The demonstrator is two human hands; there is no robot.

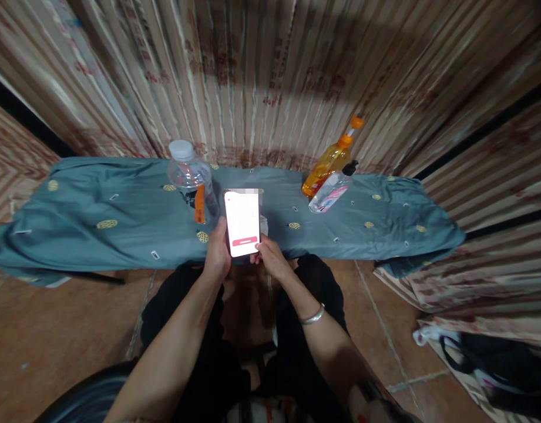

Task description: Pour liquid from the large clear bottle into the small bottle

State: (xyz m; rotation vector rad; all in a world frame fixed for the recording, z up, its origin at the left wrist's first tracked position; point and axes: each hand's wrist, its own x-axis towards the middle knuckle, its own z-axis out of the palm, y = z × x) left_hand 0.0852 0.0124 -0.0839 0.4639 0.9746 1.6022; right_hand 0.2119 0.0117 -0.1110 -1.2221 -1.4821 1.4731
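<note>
A smartphone (242, 220) with a bright white screen and a red button bar is held upright in front of me. My left hand (218, 251) grips its left edge, thumb along the side. My right hand (270, 255) holds the lower right corner, with the thumb at the screen's bottom edge. Behind the phone, something whitish is partly hidden. To its left stands a large clear plastic bottle (188, 170) with a white cap and an orange label. On the right are a pump bottle of amber liquid (327, 164) and a smaller clear bottle with a black top (332, 191).
A long narrow table bears a teal cloth (138, 205) with pineapple prints. Striped, pleated curtains (252, 76) hang close behind and at the sides. Dark poles run at both sides. A black bag (503, 364) lies on the tiled floor (376, 305) at the lower right.
</note>
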